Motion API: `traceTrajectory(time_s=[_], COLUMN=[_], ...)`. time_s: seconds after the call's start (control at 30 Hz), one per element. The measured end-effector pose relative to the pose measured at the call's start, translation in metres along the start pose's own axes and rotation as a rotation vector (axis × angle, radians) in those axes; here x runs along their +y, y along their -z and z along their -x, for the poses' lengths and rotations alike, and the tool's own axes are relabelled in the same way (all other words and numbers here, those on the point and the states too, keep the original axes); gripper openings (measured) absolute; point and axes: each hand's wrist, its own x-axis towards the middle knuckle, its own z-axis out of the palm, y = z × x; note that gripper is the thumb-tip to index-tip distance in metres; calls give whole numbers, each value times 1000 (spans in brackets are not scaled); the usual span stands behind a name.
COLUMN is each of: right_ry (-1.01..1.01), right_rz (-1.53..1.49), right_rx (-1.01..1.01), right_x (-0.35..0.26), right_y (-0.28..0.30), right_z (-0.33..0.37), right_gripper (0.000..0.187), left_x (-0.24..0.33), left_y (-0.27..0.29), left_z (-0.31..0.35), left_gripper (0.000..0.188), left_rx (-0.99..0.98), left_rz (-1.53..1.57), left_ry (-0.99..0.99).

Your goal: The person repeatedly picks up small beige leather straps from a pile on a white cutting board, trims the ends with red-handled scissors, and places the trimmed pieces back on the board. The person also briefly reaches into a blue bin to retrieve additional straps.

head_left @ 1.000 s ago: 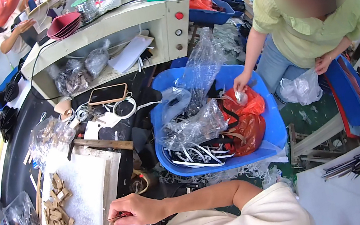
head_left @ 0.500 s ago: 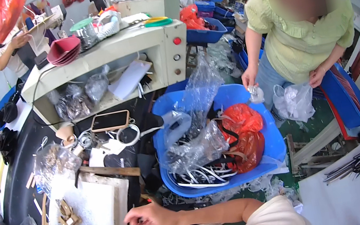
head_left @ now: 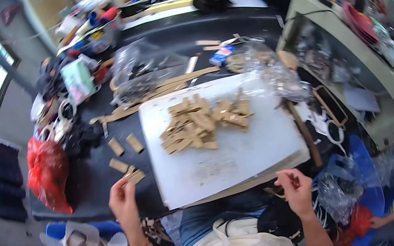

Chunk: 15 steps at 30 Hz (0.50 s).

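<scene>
My left hand (head_left: 124,201) is at the left of the white board, thumb and fingertips pinched on a small tan strip piece (head_left: 136,177) at the black tabletop. Just beyond it lie several loose tan pieces (head_left: 134,143). My right hand (head_left: 297,190) is curled closed by the front right corner of the white board (head_left: 226,168); a small dark bit shows at its fingers, too small to name. On the board sits a heap of tan folded strip pieces (head_left: 190,127), with a smaller cluster (head_left: 233,115) touching its right side.
A red plastic bag (head_left: 48,175) stands at the left table edge. Blue bins (head_left: 57,233) flank my lap, the left one holding white straps. Clear bags (head_left: 145,69) and long tan strips (head_left: 184,78) lie behind the board. A wooden stick (head_left: 305,135) borders its right side.
The view has swung left, bringing the whole board and both my hands into sight. The standing person now shows only as an arm at lower right, reaching by the red bag in the bin.
</scene>
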Motion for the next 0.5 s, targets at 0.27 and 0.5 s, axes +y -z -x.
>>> traceTrajectory(time_s=[0.27, 0.5], right_ry=[398, 457], right_rz=[267, 559], right_rx=[-171, -57], right_x=[-26, -18], right_y=[-49, -69], right_z=[-74, -130], right_gripper=[15, 25], left_x=[26, 76], left_y=[-34, -101], left_z=[-6, 9], left_gripper=[19, 22], left_rx=[207, -308], left_rz=[-756, -421], left_ry=[-489, -649])
